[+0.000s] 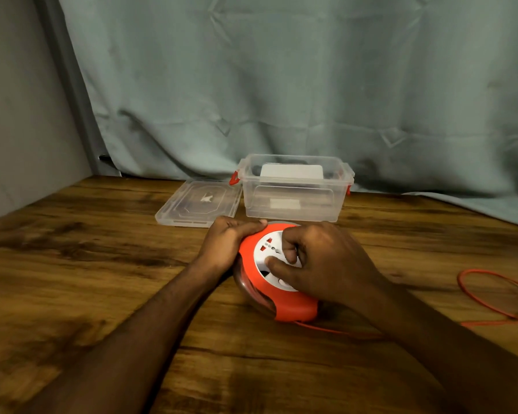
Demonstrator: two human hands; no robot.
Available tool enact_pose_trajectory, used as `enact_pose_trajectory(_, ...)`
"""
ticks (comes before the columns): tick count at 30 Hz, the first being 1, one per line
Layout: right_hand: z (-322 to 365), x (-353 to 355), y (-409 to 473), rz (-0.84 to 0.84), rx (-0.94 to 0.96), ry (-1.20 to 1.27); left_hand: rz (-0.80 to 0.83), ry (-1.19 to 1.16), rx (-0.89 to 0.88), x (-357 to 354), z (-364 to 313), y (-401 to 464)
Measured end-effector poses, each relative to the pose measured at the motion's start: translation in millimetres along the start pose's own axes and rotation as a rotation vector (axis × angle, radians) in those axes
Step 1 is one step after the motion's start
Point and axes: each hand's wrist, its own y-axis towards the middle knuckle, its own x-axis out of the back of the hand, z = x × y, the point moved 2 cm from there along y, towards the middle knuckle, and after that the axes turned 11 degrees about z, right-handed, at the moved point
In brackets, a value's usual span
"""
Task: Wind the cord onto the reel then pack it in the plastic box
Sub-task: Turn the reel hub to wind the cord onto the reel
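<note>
Two bare arms are reaching in from the bottom, over a brown wood table (72, 264). Both hands are sitting on the reel (277, 289), which is round & orange w/ a white middle. It is resting on the table, tipped up a bit toward the camera, just in front of the plastic box (293, 201).

L hand (226, 243) is cupping the reel's far left edge. Its fingers are curling over the orange rim & pressing on it. R hand (326, 264) is lying on the white middle part. Its thumb & first fingers are pinching something small there, but I can't tell what bc the hand is hiding it.

Some orange cord (497, 297) is showing thru the clear side of the reel at the bottom left. More of it is trailing out from under the reel to the right, going under the R arm. It is lying in a loose loop on the table far to the right, well apart from the reel.

Clear box is standing open, w/ red clips on its ends. Something white is showing inside it. Its clear lid (198, 203) is lying flat on the table, touching the box's left side. Behind it all, a wrinkly blue-green cloth (311, 85) is hanging down.
</note>
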Motion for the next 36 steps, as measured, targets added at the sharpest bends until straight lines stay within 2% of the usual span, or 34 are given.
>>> enact_pose_trajectory(6, -20, 26, -1, 0.244, 0.202, 0.260, -0.010, -0.001, -0.027, -1, -1, -1)
enact_pose_trajectory(9, -31, 29, 1, 0.332, 0.165, 0.291, -0.006, 0.016, -0.019, -1, 0, 0)
enact_pose_trajectory(16, -31, 32, 0, 0.378, 0.108, 0.292, 0.001, 0.020, -0.008, -1, 0, -1)
enact_pose_trajectory(19, -30, 33, 0, 0.345, 0.074, 0.257, -0.003, 0.006, -0.009, -1, 1, 0)
enact_pose_trajectory(26, -14, 29, -5, 0.207, 0.044, -0.002, -0.020, -0.016, 0.002, -1, 3, 1)
enact_pose_trajectory(31, -4, 22, -1, 0.205, -0.009, -0.055, -0.009, -0.010, 0.010, 0, 3, 0)
enact_pose_trajectory(36, -1, 16, -1, 0.125, -0.006, -0.098, -0.008, -0.019, 0.012, 0, 3, 1)
